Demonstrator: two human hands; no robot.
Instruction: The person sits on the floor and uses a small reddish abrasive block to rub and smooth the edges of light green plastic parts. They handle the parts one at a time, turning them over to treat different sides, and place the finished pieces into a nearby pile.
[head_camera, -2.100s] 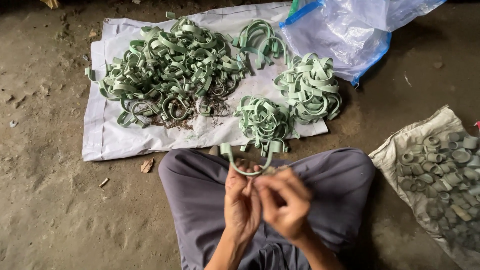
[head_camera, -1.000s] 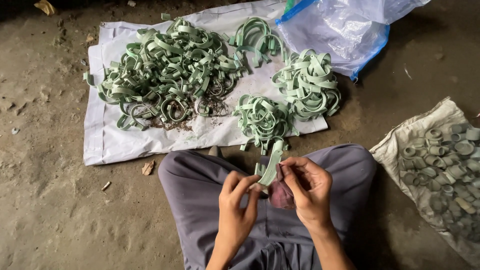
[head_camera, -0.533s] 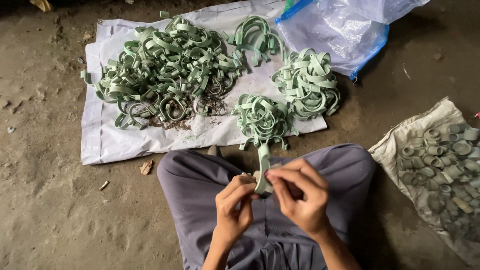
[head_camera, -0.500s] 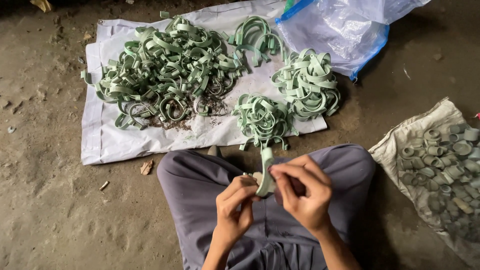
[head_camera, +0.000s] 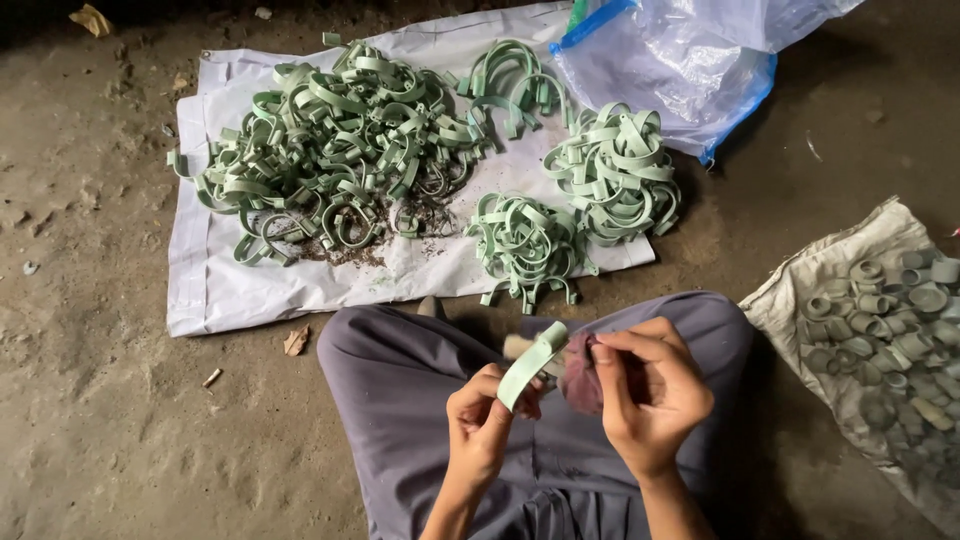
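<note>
My left hand (head_camera: 482, 425) grips a pale green plastic band (head_camera: 531, 364) over my lap, tilted up to the right. My right hand (head_camera: 648, 392) presses a small dark reddish cloth (head_camera: 581, 372) against the band's upper end. I sit cross-legged in grey trousers (head_camera: 400, 400). Ahead on a white sheet (head_camera: 250, 295) lie a big loose heap of green bands (head_camera: 330, 150) and smaller stacked bundles (head_camera: 527, 245), (head_camera: 615, 172).
A clear plastic bag with blue edging (head_camera: 680, 70) lies at the back right. To my right a woven sack (head_camera: 800, 290) carries several grey-green rings (head_camera: 900, 340). Bare dirt floor (head_camera: 90, 400) surrounds everything, with a dry leaf (head_camera: 296, 341) near my left knee.
The band was held as a wide loop in both hands; now my left hand holds it folded and tilted while my right hand has brought the reddish cloth against it.
</note>
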